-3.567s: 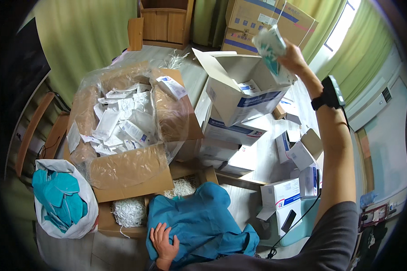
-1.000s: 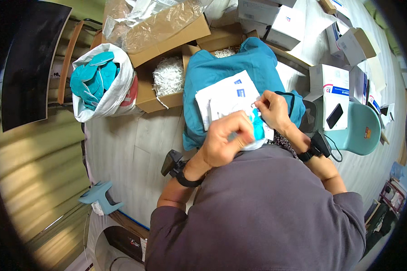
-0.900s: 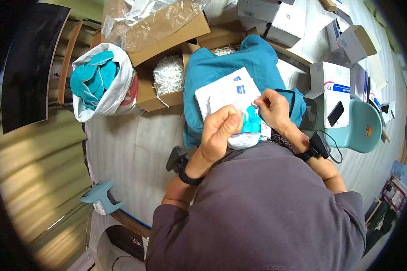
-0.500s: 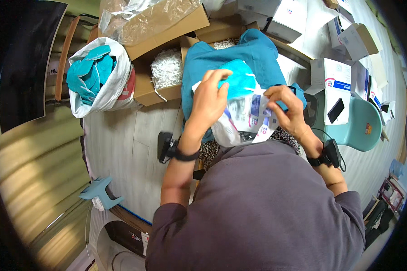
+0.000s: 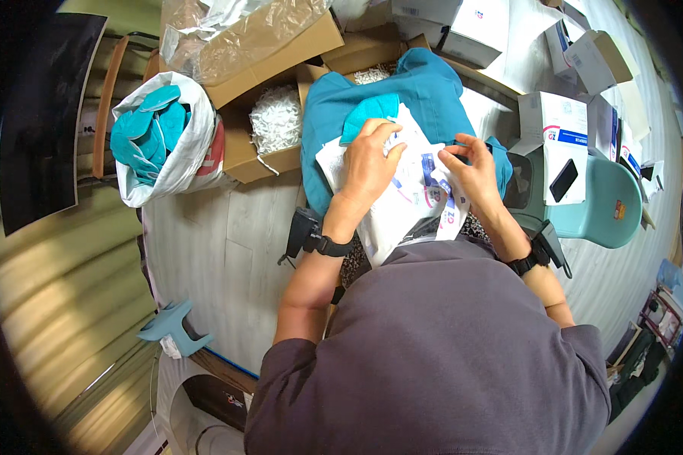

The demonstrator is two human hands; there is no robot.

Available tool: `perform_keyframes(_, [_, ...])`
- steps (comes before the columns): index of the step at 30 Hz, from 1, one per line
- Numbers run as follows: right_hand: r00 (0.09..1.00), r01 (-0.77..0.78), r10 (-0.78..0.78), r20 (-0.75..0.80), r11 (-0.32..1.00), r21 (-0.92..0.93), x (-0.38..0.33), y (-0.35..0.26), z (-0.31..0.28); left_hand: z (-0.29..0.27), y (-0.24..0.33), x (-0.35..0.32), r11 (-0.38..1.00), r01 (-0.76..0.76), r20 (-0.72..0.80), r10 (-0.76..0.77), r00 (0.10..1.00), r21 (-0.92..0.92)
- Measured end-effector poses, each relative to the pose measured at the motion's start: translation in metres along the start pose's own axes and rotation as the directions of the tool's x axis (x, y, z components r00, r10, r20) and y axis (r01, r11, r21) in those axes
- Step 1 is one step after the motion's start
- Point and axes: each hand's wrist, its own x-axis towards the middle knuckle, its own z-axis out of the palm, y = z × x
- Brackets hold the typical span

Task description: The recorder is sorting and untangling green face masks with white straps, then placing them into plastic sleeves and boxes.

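Note:
White printed plastic bags point(image 5: 402, 199) lie across my lap, over a teal cloth point(image 5: 330, 98). My left hand point(image 5: 366, 163) is closed on the upper part of a bag, with its thumb and forefinger bent over the white plastic. Just beyond its knuckles a teal folded face mask point(image 5: 363, 115) rests on the bags, its near edge partly covered by that hand. On the other side, my right hand point(image 5: 472, 171) pinches the bag's right edge between thumb and curled fingers. Both wrists wear black straps with small devices.
At left, a white sack point(image 5: 197, 163) holds many teal masks. Behind it stands an open carton point(image 5: 277, 161) with white paper shreds. A phone point(image 5: 564, 180) lies on a white box over a light-green chair point(image 5: 611, 205). White boxes point(image 5: 478, 34) stand beyond; a blue-grey stool point(image 5: 173, 324) sits lower left.
The teal mask has moved from above the bag's opening to the far left side of the bags. The white bag appears spread flatter, and my left hand has shifted slightly right and down.

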Motion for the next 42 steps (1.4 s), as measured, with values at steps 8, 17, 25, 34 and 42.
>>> perform_keyframes(8, [0.958, -0.045, 0.063, 0.278, 0.996, -0.073, 0.006, 0.000, -0.005, -0.001, 0.008, -0.006, 0.999, 0.017, 0.213, -0.006, 0.977, -0.048])
perform_keyframes(17, [0.911, 0.223, -0.228, 0.343, 0.973, 0.056, -0.022, -0.048, -0.007, -0.026, 0.048, -0.009, 0.990, -0.072, 0.118, 0.086, 0.989, -0.124])
perform_keyframes(25, [0.922, 0.136, -0.114, 0.371, 0.990, -0.035, -0.007, -0.036, -0.003, -0.011, 0.053, -0.027, 0.963, -0.155, -0.020, 0.155, 0.988, -0.222])
perform_keyframes(34, [0.957, 0.290, -0.235, 0.171, 0.730, -0.619, 0.035, 0.009, -0.036, -0.062, 0.084, -0.070, 0.675, -0.031, 0.058, 0.110, 0.992, -0.737])
perform_keyframes(42, [0.767, 0.598, -0.094, 0.635, 0.463, -0.654, 0.035, -0.038, -0.058, -0.057, 0.041, -0.074, 0.583, 0.439, 0.224, -0.404, 0.887, -0.684])
